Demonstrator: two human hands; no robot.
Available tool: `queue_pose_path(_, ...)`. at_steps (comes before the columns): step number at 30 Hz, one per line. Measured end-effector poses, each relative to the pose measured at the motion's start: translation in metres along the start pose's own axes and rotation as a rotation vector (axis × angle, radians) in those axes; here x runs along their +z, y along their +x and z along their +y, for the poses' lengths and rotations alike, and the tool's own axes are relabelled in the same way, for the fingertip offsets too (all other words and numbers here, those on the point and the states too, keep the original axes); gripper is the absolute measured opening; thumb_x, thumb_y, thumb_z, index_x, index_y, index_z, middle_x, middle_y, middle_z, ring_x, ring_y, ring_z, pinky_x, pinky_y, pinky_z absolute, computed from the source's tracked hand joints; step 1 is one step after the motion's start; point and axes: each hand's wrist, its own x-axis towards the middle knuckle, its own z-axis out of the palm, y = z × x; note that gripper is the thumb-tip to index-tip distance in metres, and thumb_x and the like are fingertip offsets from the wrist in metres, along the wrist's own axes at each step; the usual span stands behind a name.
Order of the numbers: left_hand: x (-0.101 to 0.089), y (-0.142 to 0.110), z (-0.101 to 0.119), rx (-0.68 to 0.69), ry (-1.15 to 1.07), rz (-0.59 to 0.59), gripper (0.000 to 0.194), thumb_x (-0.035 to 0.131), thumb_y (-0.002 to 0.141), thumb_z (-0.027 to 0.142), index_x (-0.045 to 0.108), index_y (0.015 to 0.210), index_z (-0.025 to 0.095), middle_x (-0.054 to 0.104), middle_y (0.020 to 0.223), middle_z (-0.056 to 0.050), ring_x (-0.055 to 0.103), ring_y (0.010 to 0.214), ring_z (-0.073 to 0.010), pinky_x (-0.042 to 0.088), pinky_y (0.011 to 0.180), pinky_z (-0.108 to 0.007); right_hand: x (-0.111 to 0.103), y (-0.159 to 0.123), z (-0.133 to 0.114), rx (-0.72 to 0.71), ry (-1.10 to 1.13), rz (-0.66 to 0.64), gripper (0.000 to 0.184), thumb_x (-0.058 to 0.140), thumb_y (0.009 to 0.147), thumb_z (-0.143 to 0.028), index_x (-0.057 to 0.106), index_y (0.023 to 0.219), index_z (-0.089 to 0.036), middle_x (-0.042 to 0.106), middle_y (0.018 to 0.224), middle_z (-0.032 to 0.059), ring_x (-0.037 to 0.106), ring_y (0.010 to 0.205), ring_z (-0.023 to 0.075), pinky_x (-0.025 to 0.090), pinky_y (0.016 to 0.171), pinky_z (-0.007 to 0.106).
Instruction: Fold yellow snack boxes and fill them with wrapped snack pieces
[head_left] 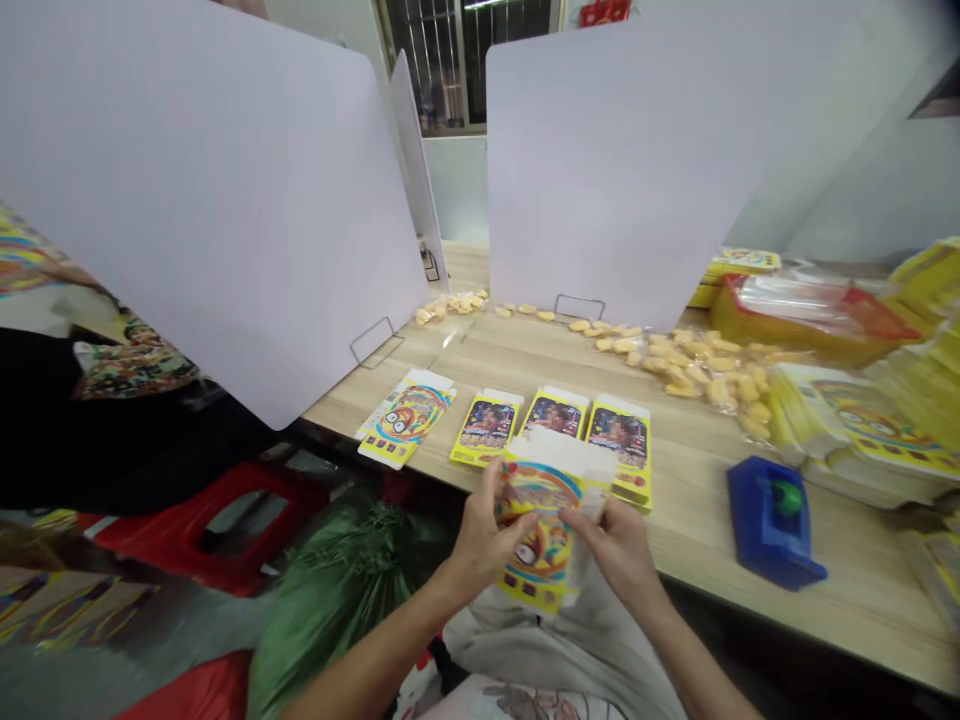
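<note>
your left hand (487, 530) and right hand (609, 548) both pinch the yellow box (541, 535) by its long sides, its long axis pointing at you, just off the table (697, 520) edge.

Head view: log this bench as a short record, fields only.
Left hand: holding a yellow printed carton
Right hand: holding the same carton from the other side
On table ahead: four flat cartons in a row
Right side: blue dispenser, stacked printed cartons
Behind: loose yellow pieces, white divider boards
Surface: wooden table
</note>
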Motion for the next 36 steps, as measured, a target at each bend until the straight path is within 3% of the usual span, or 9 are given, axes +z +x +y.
queue_pose_path(3, 0.017, -0.012, -0.008, -0.032, -0.198, -0.180, 0.057, 0.058, 0.088, 0.035, 0.037, 0.141, 0.025, 0.064, 0.122, -0.010, 0.061, 0.112, -0.0248, 0.048, 0.099, -0.040, -0.029, -0.033, 0.029, 0.021, -0.053, 0.105, 0.038, 0.077, 0.070, -0.049, 0.070, 0.092, -0.019, 0.075, 0.091, 0.0118, 0.070, 0.082, 0.0331, 0.059, 0.073, 0.047)
queue_pose_path(6, 0.025, -0.023, -0.012, -0.006, -0.296, -0.380, 0.071, 0.062, 0.086, 0.035, 0.028, 0.148, 0.029, 0.059, 0.131, -0.010, 0.058, 0.116, -0.0262, 0.047, 0.099, -0.042, -0.049, -0.062, 0.060, 0.023, 0.126, 0.145, 0.079, 0.079, 0.070, -0.040, 0.043, 0.140, -0.028, 0.068, 0.118, 0.0119, 0.068, 0.101, 0.0318, 0.060, 0.083, 0.045)
queue_pose_path(8, 0.028, -0.028, -0.017, -0.036, -0.337, -0.463, 0.071, 0.065, 0.084, 0.037, 0.032, 0.147, 0.029, 0.061, 0.125, -0.011, 0.063, 0.107, -0.0257, 0.052, 0.089, -0.039, -0.059, -0.074, 0.077, 0.027, 0.125, 0.110, 0.091, 0.080, 0.069, -0.037, 0.033, 0.147, -0.032, 0.064, 0.127, 0.0113, 0.066, 0.106, 0.0313, 0.060, 0.084, 0.042)
queue_pose_path(13, 0.030, -0.023, -0.020, -0.002, -0.227, -0.358, 0.038, 0.073, 0.076, 0.034, 0.065, 0.110, 0.021, 0.062, 0.106, -0.009, 0.063, 0.090, -0.0206, 0.051, 0.072, -0.029, -0.076, -0.076, 0.081, -0.054, -0.096, -0.016, 0.049, 0.075, 0.074, -0.037, 0.064, 0.121, -0.030, 0.066, 0.122, 0.0077, 0.064, 0.108, 0.0299, 0.058, 0.087, 0.038)
queue_pose_path(17, 0.031, -0.006, -0.011, 0.064, -0.204, -0.267, 0.011, 0.067, 0.080, 0.025, 0.067, 0.075, 0.015, 0.063, 0.099, -0.009, 0.060, 0.093, -0.0194, 0.047, 0.081, -0.030, -0.071, -0.062, 0.055, -0.134, -0.138, 0.061, 0.022, 0.069, 0.080, -0.040, 0.074, 0.093, -0.024, 0.067, 0.106, 0.0086, 0.063, 0.105, 0.0268, 0.054, 0.090, 0.038)
queue_pose_path(19, 0.031, 0.001, -0.008, 0.011, -0.255, -0.286, 0.008, 0.068, 0.078, 0.022, 0.064, 0.081, 0.015, 0.061, 0.089, -0.006, 0.059, 0.084, -0.0165, 0.047, 0.076, -0.028, -0.067, -0.056, 0.046, -0.097, -0.016, 0.082, 0.027, 0.070, 0.081, -0.039, 0.069, 0.103, -0.025, 0.067, 0.098, 0.0065, 0.065, 0.092, 0.0218, 0.055, 0.083, 0.034)
queue_pose_path(23, 0.026, 0.013, -0.006, -0.021, -0.275, -0.452, 0.040, 0.070, 0.076, 0.022, 0.058, 0.115, 0.019, 0.056, 0.090, -0.002, 0.055, 0.079, -0.0138, 0.046, 0.072, -0.027, -0.066, -0.054, 0.037, -0.080, 0.034, -0.030, 0.029, 0.067, 0.085, -0.034, 0.065, 0.112, -0.025, 0.065, 0.097, 0.0052, 0.063, 0.087, 0.0182, 0.053, 0.080, 0.032)
queue_pose_path(29, 0.019, 0.017, 0.007, 0.111, 0.017, -0.535, 0.016, 0.070, 0.078, 0.031, 0.074, 0.084, 0.016, 0.059, 0.084, -0.005, 0.055, 0.078, -0.0148, 0.043, 0.069, -0.026, -0.070, -0.060, 0.027, -0.115, -0.043, -0.091, 0.016, 0.063, 0.087, -0.035, 0.071, 0.092, -0.021, 0.065, 0.109, 0.0099, 0.061, 0.104, 0.0237, 0.052, 0.086, 0.035)
queue_pose_path(36, 0.028, 0.021, 0.015, -0.020, -0.028, -0.479, 0.015, 0.065, 0.078, 0.025, 0.071, 0.085, 0.013, 0.063, 0.072, -0.002, 0.052, 0.063, -0.0111, 0.039, 0.059, -0.022, -0.066, -0.053, 0.017, -0.019, -0.139, 0.015, 0.018, 0.068, 0.083, -0.036, 0.066, 0.090, -0.019, 0.067, 0.082, 0.0041, 0.062, 0.073, 0.0173, 0.051, 0.068, 0.028)
